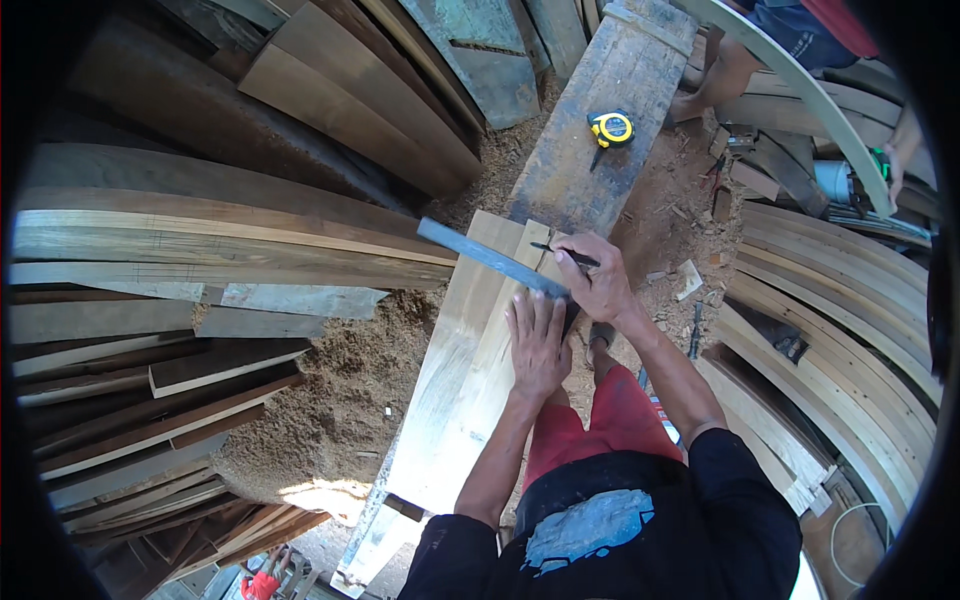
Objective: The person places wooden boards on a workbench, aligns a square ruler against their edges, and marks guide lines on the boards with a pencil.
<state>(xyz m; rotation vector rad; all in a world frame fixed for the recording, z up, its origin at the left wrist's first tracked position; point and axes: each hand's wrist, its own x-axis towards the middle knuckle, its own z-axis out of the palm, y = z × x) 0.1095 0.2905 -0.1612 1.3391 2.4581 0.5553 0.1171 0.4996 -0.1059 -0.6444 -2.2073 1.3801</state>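
A metal try square [490, 258] lies slantwise across pale wooden boards [440, 410]. Flat on the boards, my left hand [540, 345] has its fingers stretched and slightly apart, fingertips at the blade's near edge; its thumb is partly hidden. The square's dark stock [572, 316] sits at the boards' right edge, beside that hand. Pinched in my right hand [598, 280] is a dark pencil [565, 254], its tip just beyond the blade, over the wood. Whether the tip touches the surface I cannot tell.
A yellow and black tape measure [612, 128] rests on the worn bench plank [570, 180]. Stacked planks [200, 240] flank the left; curved boards [850, 320] line the right. Sawdust [350, 410] covers the floor. At upper right, another person's hand [908, 145] is by a long curved strip [815, 100].
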